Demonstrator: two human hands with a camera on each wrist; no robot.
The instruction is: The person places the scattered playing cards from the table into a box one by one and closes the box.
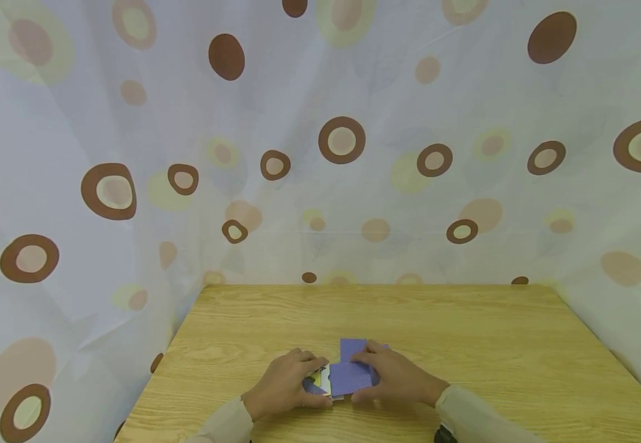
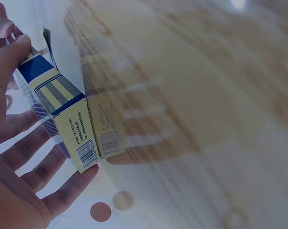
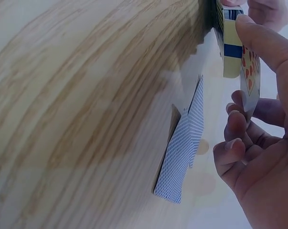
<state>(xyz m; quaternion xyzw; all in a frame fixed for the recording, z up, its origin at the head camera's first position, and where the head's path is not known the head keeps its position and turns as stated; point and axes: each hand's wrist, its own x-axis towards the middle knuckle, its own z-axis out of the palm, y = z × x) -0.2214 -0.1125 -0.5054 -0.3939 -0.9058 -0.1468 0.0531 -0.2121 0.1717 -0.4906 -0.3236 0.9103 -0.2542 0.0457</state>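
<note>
A small playing card box (image 2: 70,114), cream and blue with a barcode on its end, is gripped by my left hand (image 1: 284,383) low on the table. Thumb and fingers lie on its opposite sides. My right hand (image 1: 403,376) pinches a blue-backed playing card (image 1: 349,378) against the box's right end. Red pips show on the card's face (image 3: 249,71) in the right wrist view. Whether more than one card is in that hand, I cannot tell. Loose blue-backed cards (image 3: 177,160) lie on the table beyond the right fingers, partly overlapping.
The wood-grained table (image 1: 464,320) has a glossy surface that mirrors the box. A pale curtain (image 1: 387,92) with brown and yellow dots hangs behind the table and along both sides.
</note>
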